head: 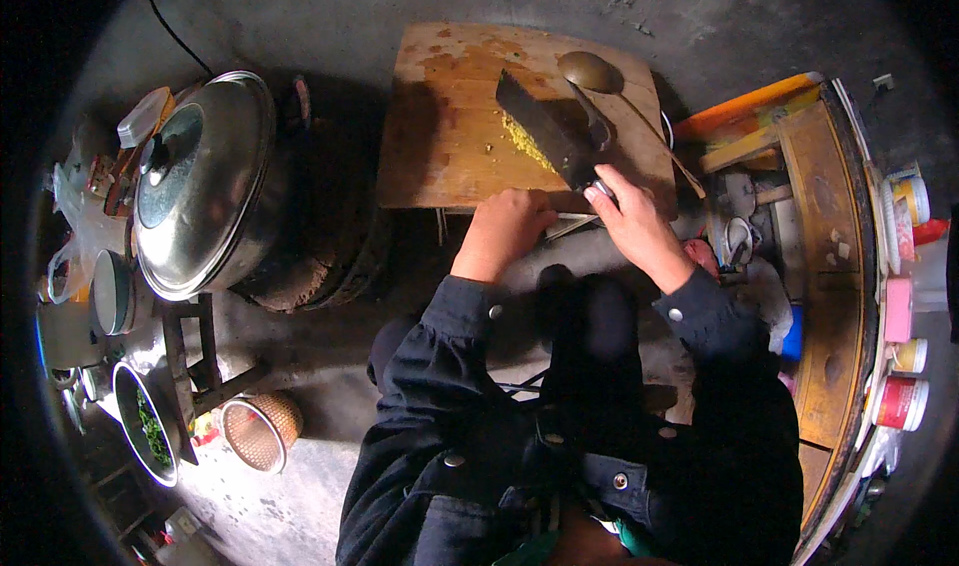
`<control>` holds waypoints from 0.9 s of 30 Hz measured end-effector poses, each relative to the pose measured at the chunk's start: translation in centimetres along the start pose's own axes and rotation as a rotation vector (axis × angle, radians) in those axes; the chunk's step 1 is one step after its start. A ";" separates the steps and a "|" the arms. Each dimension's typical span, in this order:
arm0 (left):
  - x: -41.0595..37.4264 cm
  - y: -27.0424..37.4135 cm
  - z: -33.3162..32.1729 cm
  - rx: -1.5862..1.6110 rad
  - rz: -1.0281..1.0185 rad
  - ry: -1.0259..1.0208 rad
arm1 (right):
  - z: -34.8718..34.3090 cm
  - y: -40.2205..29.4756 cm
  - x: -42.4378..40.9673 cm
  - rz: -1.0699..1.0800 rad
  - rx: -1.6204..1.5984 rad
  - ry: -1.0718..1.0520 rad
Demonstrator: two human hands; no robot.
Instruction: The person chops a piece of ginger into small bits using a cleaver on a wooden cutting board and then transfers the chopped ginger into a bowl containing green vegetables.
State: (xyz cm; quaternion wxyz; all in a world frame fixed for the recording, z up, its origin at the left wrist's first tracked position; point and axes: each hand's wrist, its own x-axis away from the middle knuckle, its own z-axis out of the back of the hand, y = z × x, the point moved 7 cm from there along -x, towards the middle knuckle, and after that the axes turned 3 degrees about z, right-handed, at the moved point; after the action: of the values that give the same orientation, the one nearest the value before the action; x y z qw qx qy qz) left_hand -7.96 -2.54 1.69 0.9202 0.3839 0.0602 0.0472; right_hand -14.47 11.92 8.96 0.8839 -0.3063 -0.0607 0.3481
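My right hand [628,217] grips the handle of a cleaver [543,128]. Its dark blade slants away to the upper left over a wooden board [449,124]. Finely chopped yellow food [528,142] lies in a strip along the blade's left side. At the board's near edge is my left hand [506,221], its fingers curled; whether anything is under them is hidden. A metal ladle [592,73] rests bowl-down at the board's far right, its long handle reaching past the right edge. Between ladle and cleaver lies a dark narrow shape [596,124], too dim to name.
To the left, a large lidded metal pot [206,184] sits on a dark round stove [322,266]. Below it are a perforated basket [258,435] and a bowl of chopped greens [152,427]. On the right stands a wooden cabinet [824,326] with several jars [899,403] along its top.
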 end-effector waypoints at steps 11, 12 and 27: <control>0.1 -0.5 -0.6 -0.042 -0.038 -0.054 | -0.3 -0.2 -0.3 -0.026 0.042 -0.068; 0.1 -0.4 -0.4 -0.024 -0.026 -0.048 | -0.2 -0.5 -0.1 -0.009 0.034 -0.049; 0.1 -0.2 -0.1 -0.007 0.030 -0.078 | 0.4 0.5 0.1 -0.047 -0.017 -0.039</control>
State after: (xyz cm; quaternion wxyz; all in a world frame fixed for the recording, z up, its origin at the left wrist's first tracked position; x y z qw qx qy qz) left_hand -7.85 -2.54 1.45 0.9223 0.3832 0.0186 0.0461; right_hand -14.82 12.47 8.95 0.8879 -0.3055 -0.0880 0.3326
